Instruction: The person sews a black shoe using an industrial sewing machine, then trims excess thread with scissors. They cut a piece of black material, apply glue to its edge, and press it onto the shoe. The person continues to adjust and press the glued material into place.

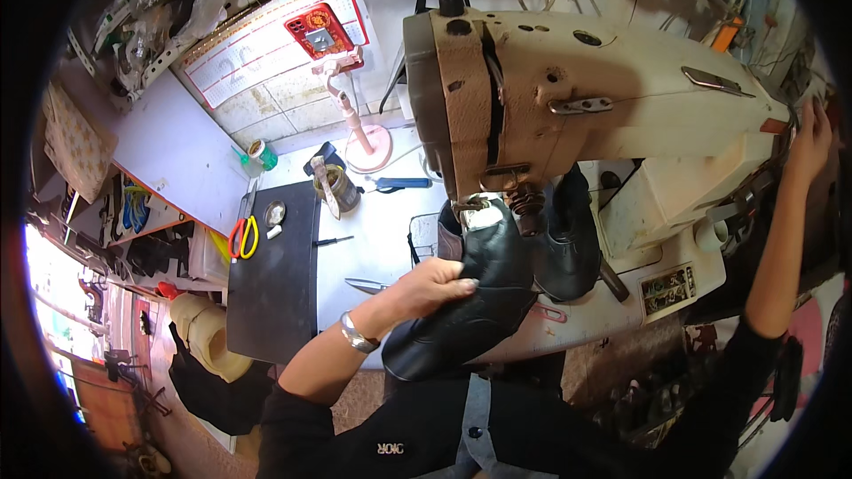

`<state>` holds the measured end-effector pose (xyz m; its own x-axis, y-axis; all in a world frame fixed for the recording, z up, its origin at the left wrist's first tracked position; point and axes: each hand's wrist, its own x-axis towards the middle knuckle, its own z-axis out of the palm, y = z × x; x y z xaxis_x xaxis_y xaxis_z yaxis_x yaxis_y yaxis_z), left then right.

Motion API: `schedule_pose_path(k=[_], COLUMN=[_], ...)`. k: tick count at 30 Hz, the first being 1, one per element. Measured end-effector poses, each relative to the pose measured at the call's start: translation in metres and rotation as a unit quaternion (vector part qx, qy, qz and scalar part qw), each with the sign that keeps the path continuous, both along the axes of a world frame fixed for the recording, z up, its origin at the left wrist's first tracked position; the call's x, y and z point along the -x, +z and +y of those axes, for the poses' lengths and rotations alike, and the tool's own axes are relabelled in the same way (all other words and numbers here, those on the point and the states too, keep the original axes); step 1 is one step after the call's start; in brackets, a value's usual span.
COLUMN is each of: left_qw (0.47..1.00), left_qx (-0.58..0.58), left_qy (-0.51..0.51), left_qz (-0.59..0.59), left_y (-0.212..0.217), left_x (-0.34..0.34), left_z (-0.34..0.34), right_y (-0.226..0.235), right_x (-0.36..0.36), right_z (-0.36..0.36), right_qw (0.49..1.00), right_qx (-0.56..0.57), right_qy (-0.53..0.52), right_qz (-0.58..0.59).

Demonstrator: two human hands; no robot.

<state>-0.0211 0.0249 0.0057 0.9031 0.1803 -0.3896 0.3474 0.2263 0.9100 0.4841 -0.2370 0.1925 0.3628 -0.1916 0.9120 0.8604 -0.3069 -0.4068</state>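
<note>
On a white table (377, 253) a beige sewing machine (603, 71) is set. At its sewing end a black shoe (470, 315) is held, and a second shoe (569, 253) is placed just to the right. The first is grasped by the left hand (429, 289); the machine's far end is reached by the right hand (811, 140) (its grip cannot be told). Scissors (244, 238) are laid farther left.

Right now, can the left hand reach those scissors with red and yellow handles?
Probably yes: the way to the scissors over the flat black board looks free, but the left hand would first release the black leather shoe.
</note>
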Motion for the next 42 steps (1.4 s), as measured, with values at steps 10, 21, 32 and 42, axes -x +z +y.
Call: schedule_pose_path(k=[10,21,32,42], left_qw=[0.864,0.931,0.852,0.865], left_qx=[-0.489,-0.287,-0.453,-0.352], left_qy=[-0.076,0.199,0.235,0.307], left_qz=[0.095,-0.109,-0.114,-0.184], left_y=[-0.023,-0.030,-0.047,-0.074], left_x=[0.018,0.018,-0.003,-0.022], left_z=[-0.023,-0.086,-0.080,-0.080], right_y=[-0.290,-0.327,-0.305,-0.293], right_x=[0.313,0.319,0.333,0.343], right_z=[0.026,0.035,0.034,0.059], right_qw=[0.743,0.761,0.567,0.717], right_qx=[0.553,0.579,0.130,0.216], right_qy=[0.367,0.281,0.578,0.528], right_qz=[0.083,0.085,0.572,0.401])
